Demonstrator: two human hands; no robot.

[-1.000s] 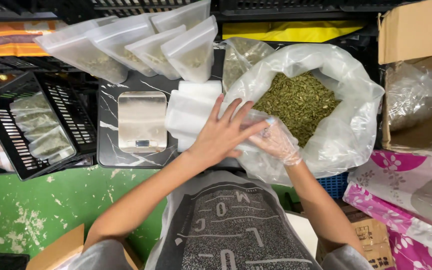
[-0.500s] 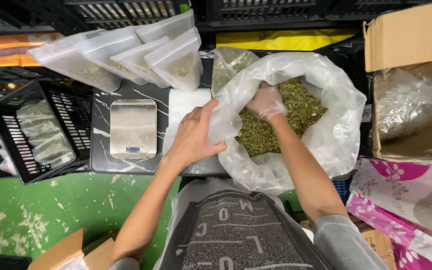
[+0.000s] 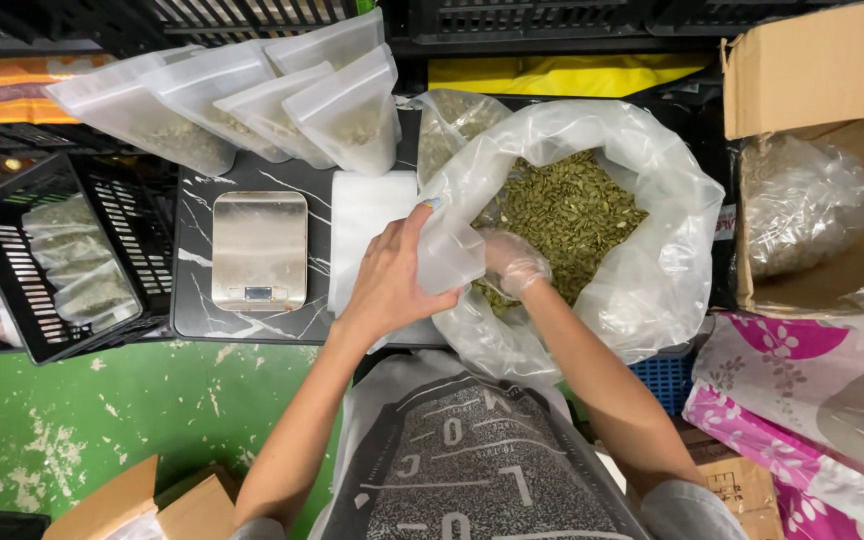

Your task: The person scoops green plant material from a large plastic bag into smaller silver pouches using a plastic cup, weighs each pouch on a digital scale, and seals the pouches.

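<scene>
A large clear plastic sack (image 3: 652, 270) of green seeds (image 3: 572, 210) stands open in front of me. My left hand (image 3: 392, 280) grips a small clear pouch (image 3: 449, 250) at the sack's near left rim. In a thin plastic glove, my right hand (image 3: 514, 262) reaches inside the sack, fingers curled in the seeds right beside the pouch's mouth. A stack of empty white pouches (image 3: 367, 225) lies just left of my left hand. Further left, a silver kitchen scale (image 3: 259, 248) sits on the black marbled board (image 3: 197, 300).
Several filled pouches (image 3: 252, 110) lean at the back of the board. A black crate (image 3: 22, 270) with more filled pouches stands at the left on the green floor (image 3: 102, 410). A cardboard box (image 3: 832, 130) holding a plastic bag is at the right, above a pink floral cloth (image 3: 812, 400).
My left hand lifted a pouch off the stack and brought it to the sack's rim. My gloved right hand went into the seeds and drew back toward the pouch.
</scene>
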